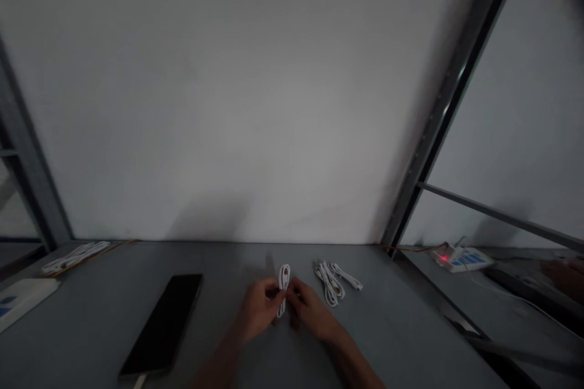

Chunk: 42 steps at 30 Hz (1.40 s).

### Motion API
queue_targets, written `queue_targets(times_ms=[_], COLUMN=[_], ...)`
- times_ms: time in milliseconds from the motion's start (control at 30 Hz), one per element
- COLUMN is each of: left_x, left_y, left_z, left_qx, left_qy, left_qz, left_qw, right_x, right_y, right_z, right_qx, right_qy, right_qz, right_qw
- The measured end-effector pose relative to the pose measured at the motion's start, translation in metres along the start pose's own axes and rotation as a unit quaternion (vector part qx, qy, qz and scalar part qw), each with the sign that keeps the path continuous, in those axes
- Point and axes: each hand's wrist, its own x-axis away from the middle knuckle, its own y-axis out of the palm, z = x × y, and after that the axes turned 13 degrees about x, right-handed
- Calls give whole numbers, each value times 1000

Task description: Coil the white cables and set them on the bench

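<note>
A coiled white charging cable (284, 275) stands upright between my two hands, just above the grey table. My left hand (259, 307) pinches it from the left near its middle, thumb and fingers closed on it. From the right, my right hand (312, 310) closes its fingertips on the same bundle; the exact contact point is partly hidden. To the right of my hands lie further bundled white cables (331, 284), side by side on the tabletop.
A black phone or tablet (164, 322) with a white lead lies on the left. White power strips (27, 298) and another coiled cable (75, 255) are at the left edge. Metal posts (438, 127) flank the white wall. Beyond the right post, someone's hand (563, 273) shows near another power strip (468, 259).
</note>
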Motion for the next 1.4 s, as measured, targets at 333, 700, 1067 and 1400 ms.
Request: queue_targets(times_ms=[333,700,1067,1400], left_x=[-8,-9,-8,-3], left_y=[1,-4,-1,2], left_z=[-20,-17,-18,-9], left_qx=[64,88,34,-39], left_qy=[7,-45,40,44], left_qz=[-2,-7,-37,4], left_qw=[998,995,998,998], right_x=[-2,-6,-8,-10], right_y=[3,3,9,7], right_z=[3,4,10,11], right_qx=[21,25,-55,35], right_qy=[-11,-29,25,-21], right_qz=[22,43,21,65], right_qw=[999,998,998,997])
